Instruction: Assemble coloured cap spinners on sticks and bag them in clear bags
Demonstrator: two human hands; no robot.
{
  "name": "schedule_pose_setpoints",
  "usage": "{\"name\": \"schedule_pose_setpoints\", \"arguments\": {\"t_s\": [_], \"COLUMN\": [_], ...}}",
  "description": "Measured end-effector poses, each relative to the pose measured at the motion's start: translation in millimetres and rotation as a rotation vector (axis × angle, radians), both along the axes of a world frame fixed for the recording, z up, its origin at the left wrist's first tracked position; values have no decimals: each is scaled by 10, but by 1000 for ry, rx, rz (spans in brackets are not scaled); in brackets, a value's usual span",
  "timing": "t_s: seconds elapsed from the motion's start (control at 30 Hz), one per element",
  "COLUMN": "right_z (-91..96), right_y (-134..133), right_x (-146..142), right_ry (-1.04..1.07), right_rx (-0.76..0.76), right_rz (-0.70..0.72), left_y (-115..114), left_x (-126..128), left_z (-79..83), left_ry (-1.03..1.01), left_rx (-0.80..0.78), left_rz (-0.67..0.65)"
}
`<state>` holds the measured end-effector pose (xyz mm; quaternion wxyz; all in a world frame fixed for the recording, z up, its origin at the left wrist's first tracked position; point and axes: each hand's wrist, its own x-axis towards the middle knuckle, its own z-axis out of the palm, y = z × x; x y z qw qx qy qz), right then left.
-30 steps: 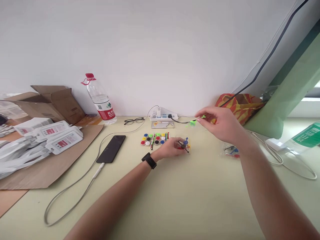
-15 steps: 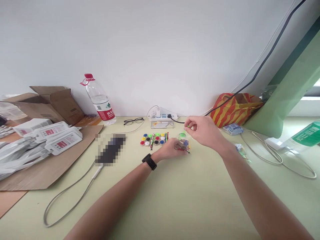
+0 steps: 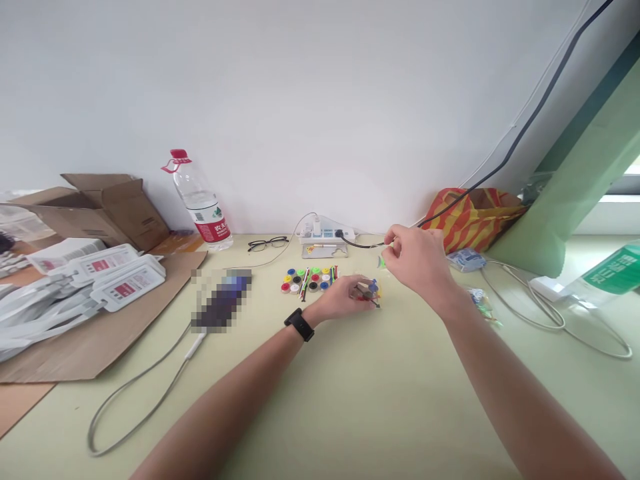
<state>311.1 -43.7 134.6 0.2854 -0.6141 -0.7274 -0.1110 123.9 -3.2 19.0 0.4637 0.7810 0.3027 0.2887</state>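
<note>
Water bottle [image 3: 199,202], one; pair of glasses [image 3: 269,243], one; power strip [image 3: 326,234], one; phone [image 3: 221,300], one; cardboard box [image 3: 103,208], one; striped bag [image 3: 473,217], one; wristwatch [image 3: 299,325], one; small coloured toy [image 3: 371,289], one; white packets [image 3: 127,283], at least three; coloured round caps [image 3: 315,276], two rows, roughly a dozen.

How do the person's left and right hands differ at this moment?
The left hand lies low on the table, fingers closed on coloured pieces. The right hand is raised beyond it, fingertips pinched together. The left wrist bears a black watch; the right wrist is bare. Both hands are ungloved.
</note>
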Motion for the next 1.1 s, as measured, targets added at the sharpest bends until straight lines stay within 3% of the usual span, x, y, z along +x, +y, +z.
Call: {"name": "schedule_pose_setpoints", "arguments": {"t_s": [0.17, 0.47, 0.67, 0.8, 0.97, 1.1], "right_z": [0, 32, 31, 12, -4, 0], "right_y": [26, -50, -66, -20, 31, 69], "right_x": [64, 76, 121, 225, 296, 345], "right_ry": [-179, -81, 5, 64, 107, 150], "right_rx": [111, -108, -119, -338, -474, -440], "right_rz": [102, 302, 337, 351, 440, 505], "left_y": [21, -74, -58, -67, -111, -113], "left_x": [6, 5, 12, -11, -26, -34], "left_z": [-22, 123, 144, 192, 258, 279], "left_ry": [-41, -55, -173, -161, -132, -96], "left_rx": [-26, -44, -54, -98, -120, -109], "left_rz": [-4, -72, 86, 70, 101, 74]}}
